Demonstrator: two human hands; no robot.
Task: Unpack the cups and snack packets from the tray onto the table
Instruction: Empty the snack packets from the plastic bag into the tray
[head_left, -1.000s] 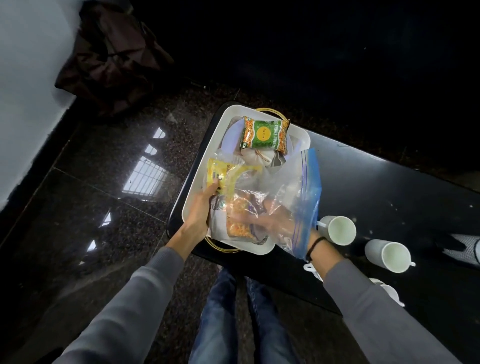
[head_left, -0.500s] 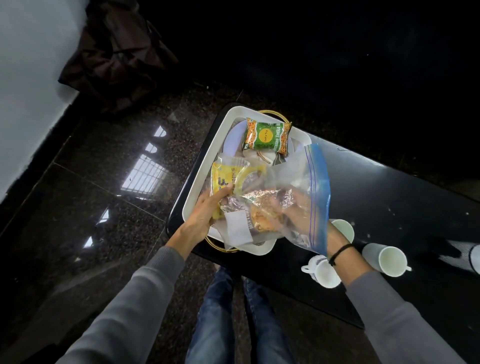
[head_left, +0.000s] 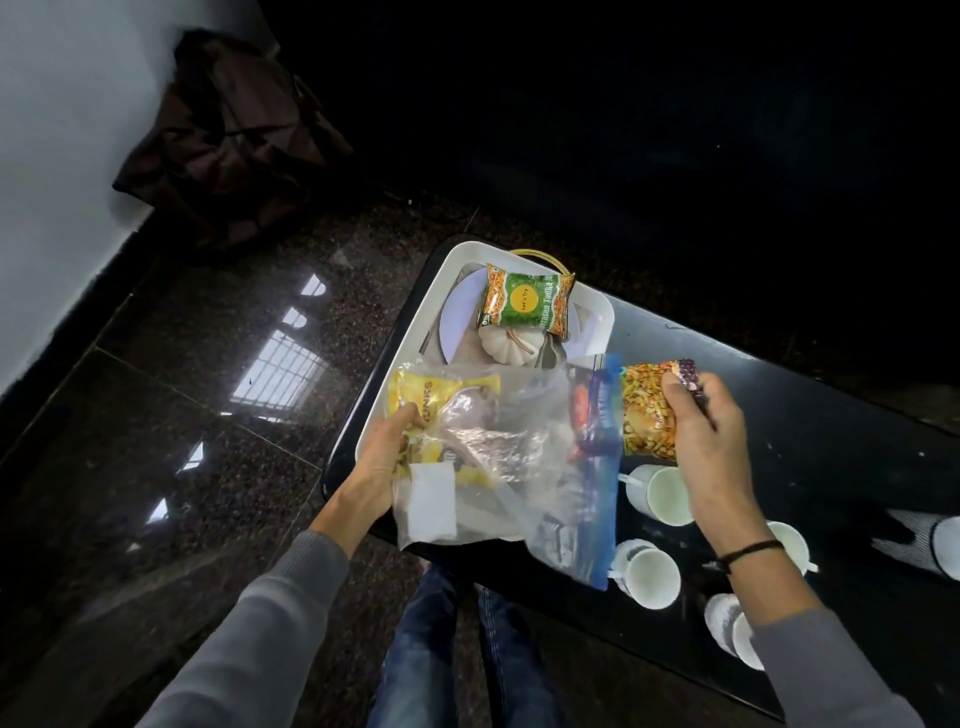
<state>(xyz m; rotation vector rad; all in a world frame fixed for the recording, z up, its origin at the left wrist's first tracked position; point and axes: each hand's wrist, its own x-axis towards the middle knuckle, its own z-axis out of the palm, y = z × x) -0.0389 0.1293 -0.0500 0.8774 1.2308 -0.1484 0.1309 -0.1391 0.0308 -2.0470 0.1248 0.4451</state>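
While your left hand (head_left: 376, 467) grips the bag (head_left: 498, 457) over the tray (head_left: 410, 332),
your right hand (head_left: 701, 431) clasps a packet (head_left: 644, 410) above the cups (head_left: 660, 493).

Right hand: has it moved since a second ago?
Yes. The right hand has come out of the clear zip bag, rightward off the tray, gripping a snack packet over the table.

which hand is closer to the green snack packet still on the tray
Right, narrowly. The right hand, holding an orange snack packet, is to the right of and below the green snack packet. The left hand grips the clear zip bag further below-left.
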